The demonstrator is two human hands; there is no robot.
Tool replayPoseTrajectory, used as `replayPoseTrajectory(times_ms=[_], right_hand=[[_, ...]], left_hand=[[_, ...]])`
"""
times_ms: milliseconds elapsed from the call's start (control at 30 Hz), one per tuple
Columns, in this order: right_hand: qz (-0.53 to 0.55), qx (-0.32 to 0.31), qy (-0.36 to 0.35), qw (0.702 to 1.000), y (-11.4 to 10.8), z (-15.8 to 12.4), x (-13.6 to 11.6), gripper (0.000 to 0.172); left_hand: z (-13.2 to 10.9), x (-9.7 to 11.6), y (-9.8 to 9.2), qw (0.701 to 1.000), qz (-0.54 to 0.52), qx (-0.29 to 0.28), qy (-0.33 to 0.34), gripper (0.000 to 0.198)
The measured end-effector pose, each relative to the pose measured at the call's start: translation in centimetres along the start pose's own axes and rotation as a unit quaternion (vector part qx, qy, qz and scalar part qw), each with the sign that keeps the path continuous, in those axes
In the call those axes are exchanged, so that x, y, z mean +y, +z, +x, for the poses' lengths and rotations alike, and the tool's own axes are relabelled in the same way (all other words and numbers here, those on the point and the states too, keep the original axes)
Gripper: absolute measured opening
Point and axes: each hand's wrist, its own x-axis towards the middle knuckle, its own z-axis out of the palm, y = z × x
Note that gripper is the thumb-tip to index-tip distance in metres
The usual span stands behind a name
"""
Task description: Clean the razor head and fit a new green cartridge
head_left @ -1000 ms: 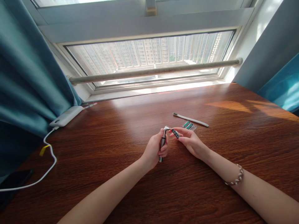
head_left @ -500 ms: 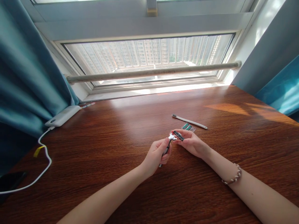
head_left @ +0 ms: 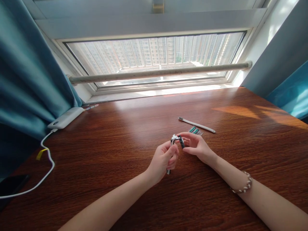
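Observation:
My left hand (head_left: 166,157) is wrapped round a razor handle (head_left: 175,138), its silvery head end pointing up and its lower end showing below the fingers. Between the thumb and fingers of my right hand (head_left: 196,145) is a black razor blade cartridge (head_left: 181,141), turned nearly upright. The cartridge sits right beside the handle's head; whether the two touch I cannot tell. Just behind my right fingers lies a clear pack with green-striped blade cartridges (head_left: 195,130), partly hidden by the hand.
A white toothbrush (head_left: 197,124) with dark bristles lies behind the pack. At the left, a white power bank (head_left: 66,118) with a white cable (head_left: 51,157) rests by the blue curtain (head_left: 31,70). A dark flat device (head_left: 14,184) is at the left edge of the wooden table (head_left: 115,134).
My right hand has turned the cartridge from a slant to nearly upright. The razor handle in my left hand has tilted more upright. The view has shifted slightly.

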Motion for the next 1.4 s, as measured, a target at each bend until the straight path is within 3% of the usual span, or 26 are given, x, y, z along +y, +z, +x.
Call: replayPoseTrajectory(times_ms=[67, 167, 233, 333, 667, 1000, 1100, 1200, 1400], right_hand=[[-0.172, 0.067, -0.082, 0.979, 0.4, -0.2, -0.1, 0.042], [-0.339, 0.155, -0.202, 0.906, 0.9, -0.6, -0.3, 0.046], [-0.379, 0.164, -0.253, 0.875, 1.1, -0.8, -0.4, 0.05], [-0.398, 0.144, -0.285, 0.86, 1.2, -1.1, -0.4, 0.053], [-0.364, 0.126, -0.287, 0.877, 1.4, -1.1, -0.4, 0.053], [-0.325, 0.111, -0.253, 0.905, 2.0, -1.2, -1.3, 0.025], [-0.324, 0.097, -0.217, 0.916, 1.8, -0.9, -1.2, 0.036], [-0.333, 0.058, -0.196, 0.92, 1.5, -0.8, -1.1, 0.051], [-0.311, 0.049, -0.18, 0.932, 1.6, -1.0, -0.7, 0.06]], left_hand=[[0.0, 0.0, 0.1, 1.0, 0.005, 0.03, -0.008, 0.024], [0.0, -0.1, 0.3, 0.998, -0.001, 0.057, -0.024, 0.02], [-0.1, -0.2, 0.4, 0.998, -0.018, 0.057, -0.034, 0.018], [-0.2, -0.4, 0.5, 0.997, -0.032, 0.056, -0.04, 0.017], [0.1, -0.1, 0.1, 0.994, -0.076, 0.075, -0.01, 0.014], [0.8, 1.3, -1.1, 0.989, -0.137, 0.051, -0.022, 0.017], [0.9, 1.3, -1.3, 0.99, -0.132, 0.034, -0.031, 0.025], [0.9, 1.2, -1.3, 0.992, -0.117, 0.025, -0.046, 0.02], [0.9, 1.0, -1.1, 0.993, -0.102, 0.021, -0.057, 0.016]])
